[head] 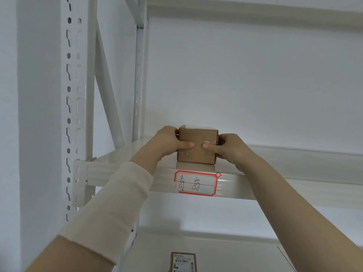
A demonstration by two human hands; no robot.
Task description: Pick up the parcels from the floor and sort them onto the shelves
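A small brown cardboard parcel [197,141] stands on a white metal shelf [294,160], close to its front edge. My left hand [167,141] grips the parcel's left side with the thumb across its front. My right hand [228,148] holds the right side, thumb also on the front. Clear tape runs over the box, and a white label shows on its top. A red-bordered tag [196,183] with handwritten characters is stuck on the shelf's front beam just below the parcel.
A second labelled brown parcel [182,262] lies on the lower shelf [235,256]. A perforated white upright post [75,95] and a diagonal brace [108,91] stand at the left. Another shelf beam [255,10] runs overhead. A white wall is behind.
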